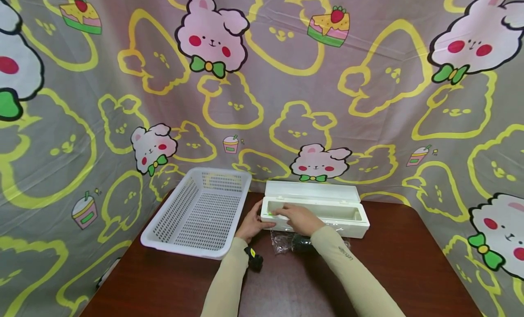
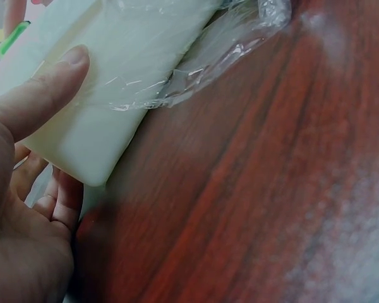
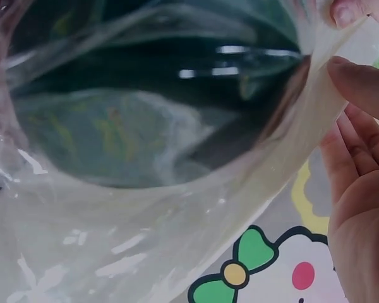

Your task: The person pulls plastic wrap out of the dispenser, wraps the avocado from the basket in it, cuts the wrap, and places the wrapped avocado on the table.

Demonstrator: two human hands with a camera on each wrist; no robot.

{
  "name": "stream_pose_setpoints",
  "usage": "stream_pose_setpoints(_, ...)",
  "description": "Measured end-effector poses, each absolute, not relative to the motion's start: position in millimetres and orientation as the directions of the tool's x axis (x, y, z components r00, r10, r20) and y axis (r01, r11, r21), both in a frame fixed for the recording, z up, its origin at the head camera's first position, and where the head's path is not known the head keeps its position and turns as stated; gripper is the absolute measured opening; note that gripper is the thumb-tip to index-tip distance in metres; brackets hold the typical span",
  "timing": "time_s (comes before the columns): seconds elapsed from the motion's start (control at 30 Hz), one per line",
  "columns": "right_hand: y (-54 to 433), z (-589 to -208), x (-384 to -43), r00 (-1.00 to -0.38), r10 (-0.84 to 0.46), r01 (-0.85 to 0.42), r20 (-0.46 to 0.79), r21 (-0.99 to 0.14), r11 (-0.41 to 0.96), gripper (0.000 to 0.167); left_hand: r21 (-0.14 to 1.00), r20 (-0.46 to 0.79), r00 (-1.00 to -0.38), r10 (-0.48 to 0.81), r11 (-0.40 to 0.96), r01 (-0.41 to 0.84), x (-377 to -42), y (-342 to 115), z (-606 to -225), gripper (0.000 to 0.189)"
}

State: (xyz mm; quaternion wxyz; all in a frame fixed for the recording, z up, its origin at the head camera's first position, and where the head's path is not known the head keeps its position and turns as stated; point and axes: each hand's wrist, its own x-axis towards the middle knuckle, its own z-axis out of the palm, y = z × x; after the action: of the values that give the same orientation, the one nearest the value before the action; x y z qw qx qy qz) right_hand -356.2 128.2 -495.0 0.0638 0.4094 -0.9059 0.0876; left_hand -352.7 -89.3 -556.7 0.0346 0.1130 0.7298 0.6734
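Observation:
A long white plastic wrap dispenser lies lengthwise on the table, its lid raised. My left hand grips its left end, thumb on the front face and fingers behind. My right hand reaches over the front rim, its thumb against the front and its fingertips beside a small green piece. Clear plastic film drapes over the front face. Before the dispenser lies a dark green rounded thing in clear plastic, partly hidden by my right forearm in the head view.
A white perforated basket stands to the left on the dark red-brown table. A small black object with a yellow mark sits at my left wrist. Close behind the table hangs a patterned curtain.

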Motion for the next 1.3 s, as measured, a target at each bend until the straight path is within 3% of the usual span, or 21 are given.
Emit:
stream_pose_setpoints(0.53, 132.3, -489.7, -353.3, -0.669, -0.725, -0.743, 0.165, -0.188, 0.642, 0.055, 0.993, 0.100, -0.970, 0.220, 0.043, 0.112, -355.0, -90.3, -558.8, 0.097)
stream_pose_setpoints(1.3, 134.8, -493.2, -359.7, -0.632, -0.748, -0.775, 0.203, -0.158, 0.612, 0.047, 0.992, 0.103, -0.972, 0.209, 0.047, 0.115, -354.5, -89.7, -557.0, 0.096)
